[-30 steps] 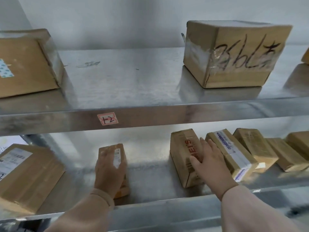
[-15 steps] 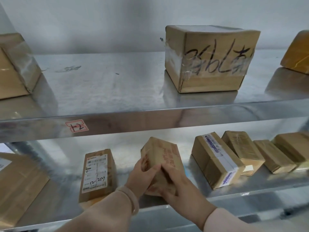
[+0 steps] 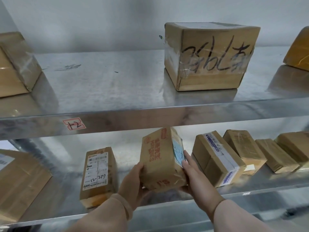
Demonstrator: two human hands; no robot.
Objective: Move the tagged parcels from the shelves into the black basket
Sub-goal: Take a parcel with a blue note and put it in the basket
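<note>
Both hands now close on the brown cardboard parcel with red print (image 3: 158,163). A second ago the left hand (image 3: 133,180) lay on the small brown parcel with a white shipping label (image 3: 98,171), which stands alone again on the lower steel shelf (image 3: 66,166). Since then the red-printed parcel has been lifted clear of that shelf and turned, so its pale blue tag (image 3: 178,153) shows on the right face.

It hangs just in front of the lower shelf, with its top close under the edge of the upper steel shelf (image 3: 150,114). The left hand cups the lower left corner, thumb on the front face. The right hand (image 3: 195,178) lays its fingers up the tagged face, with the thumb seemingly hooked beneath.

Judging by the easy hold, the parcel is light. The card looks stiff, though its taped skin may be slick, so opposite faces low down are the safest purchase, and keeping fingers off the tag would leave it readable.

No black basket is in view, so nothing can be said of its contents. Beside the held parcel, a row of taped brown parcels (image 3: 215,158) lies on the lower shelf. A large brown box with black handwriting (image 3: 209,57) sits above.
</note>
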